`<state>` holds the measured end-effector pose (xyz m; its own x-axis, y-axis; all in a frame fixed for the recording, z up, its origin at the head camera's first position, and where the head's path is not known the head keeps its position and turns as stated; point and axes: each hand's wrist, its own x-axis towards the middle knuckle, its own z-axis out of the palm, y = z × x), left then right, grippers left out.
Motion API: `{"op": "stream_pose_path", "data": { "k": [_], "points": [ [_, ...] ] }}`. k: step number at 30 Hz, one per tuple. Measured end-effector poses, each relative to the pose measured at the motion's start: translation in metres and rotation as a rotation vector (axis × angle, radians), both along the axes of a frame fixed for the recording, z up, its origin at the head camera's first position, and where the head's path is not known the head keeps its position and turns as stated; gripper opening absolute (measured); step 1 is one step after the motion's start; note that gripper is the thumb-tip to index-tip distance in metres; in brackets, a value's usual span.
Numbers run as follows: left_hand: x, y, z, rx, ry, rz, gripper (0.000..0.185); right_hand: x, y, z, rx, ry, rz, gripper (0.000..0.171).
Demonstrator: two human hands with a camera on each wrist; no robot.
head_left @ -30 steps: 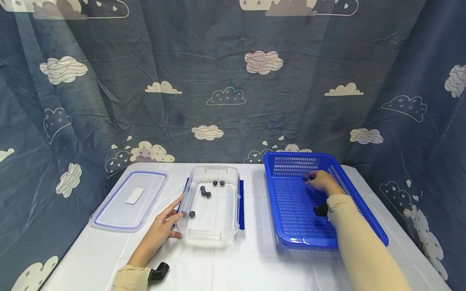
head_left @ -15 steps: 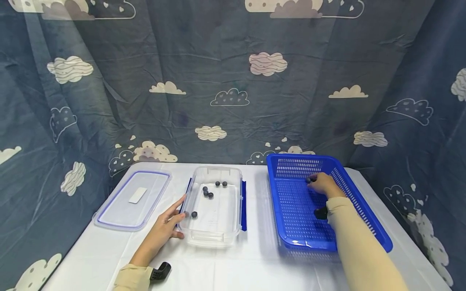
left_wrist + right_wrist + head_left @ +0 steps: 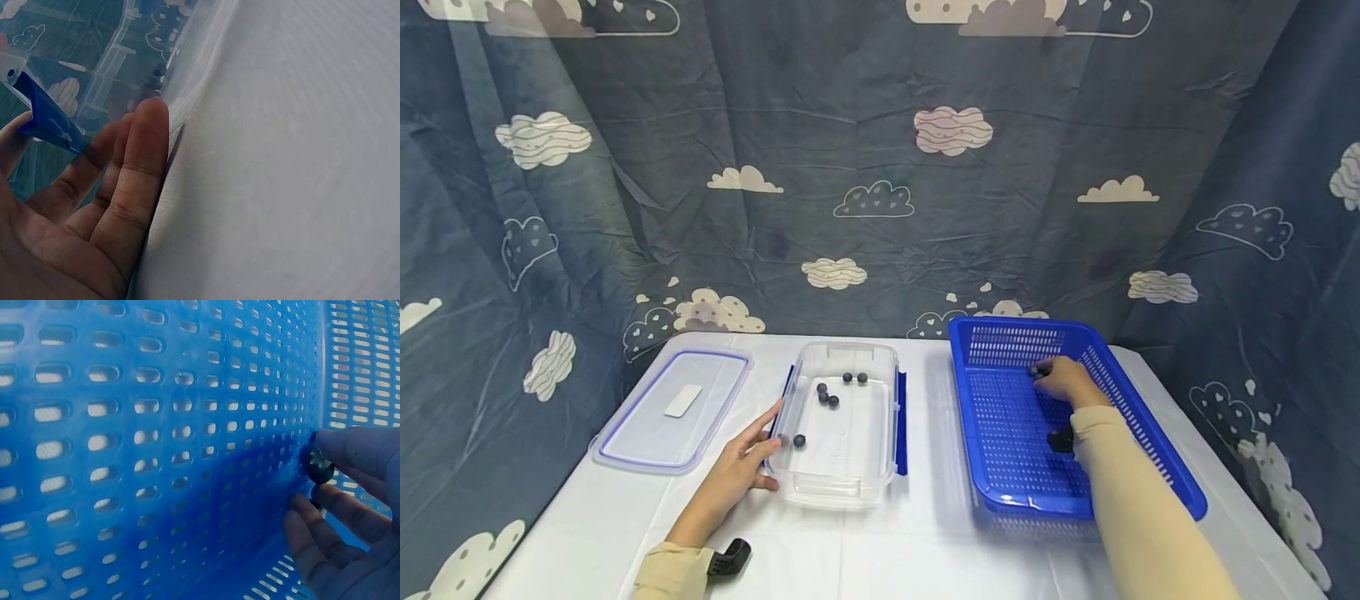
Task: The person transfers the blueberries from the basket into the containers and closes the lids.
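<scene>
My right hand [image 3: 1066, 379] is inside the blue basket [image 3: 1000, 467], toward its far right part. Between thumb and finger it pinches a dark blueberry [image 3: 320, 467], whose crown shows in the right wrist view. Another dark bit sits behind the fingers, mostly hidden. On the left, my left hand [image 3: 737, 467] rests with extended fingers against the near left side of a clear plastic container [image 3: 835, 492]. Several blueberries [image 3: 800, 441] lie scattered on the container's floor. The left wrist view shows the fingers [image 3: 147, 134] touching the container beside a blue latch [image 3: 53, 119].
A clear lid with a purple-blue seal [image 3: 640, 446] and a white label [image 3: 683, 400] lies left of the container. Another blue latch [image 3: 902, 425] hangs open on the container's right side. White cloth [image 3: 925, 550] covers the table, with a cloud-print curtain [image 3: 880, 250] around it.
The head view has shifted slightly. My right fingers have moved a little around the blueberry in the basket; the left hand stays against the container.
</scene>
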<state>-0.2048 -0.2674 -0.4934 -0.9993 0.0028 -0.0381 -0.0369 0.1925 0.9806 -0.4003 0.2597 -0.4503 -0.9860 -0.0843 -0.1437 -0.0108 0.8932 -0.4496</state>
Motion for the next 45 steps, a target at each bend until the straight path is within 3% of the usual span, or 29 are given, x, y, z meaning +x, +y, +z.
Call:
{"op": "stream_pose_path", "data": {
  "k": [10, 16, 26, 38, 45],
  "points": [
    [0.0, 0.001, 0.003, 0.011, 0.002, -0.002, 0.061, 0.002, 0.0, 0.002, -0.022, 0.054, -0.025, 0.036],
    [0.001, 0.001, 0.003, 0.007, 0.006, -0.003, 0.061, 0.006, 0.002, 0.004, -0.029, 0.067, -0.043, 0.033],
    [-0.002, 0.001, 0.001, 0.012, -0.002, -0.007, 0.06, 0.006, 0.009, 0.001, -0.07, 0.022, -0.069, 0.029],
    [-0.001, 0.0, 0.0, 0.011, 0.004, -0.011, 0.06, 0.008, 0.011, 0.006, -0.067, 0.061, -0.045, 0.016],
    [0.001, -0.001, -0.001, 0.01, -0.002, -0.015, 0.06, 0.006, 0.01, 0.013, -0.141, 0.007, -0.06, 0.013]
  ]
}}
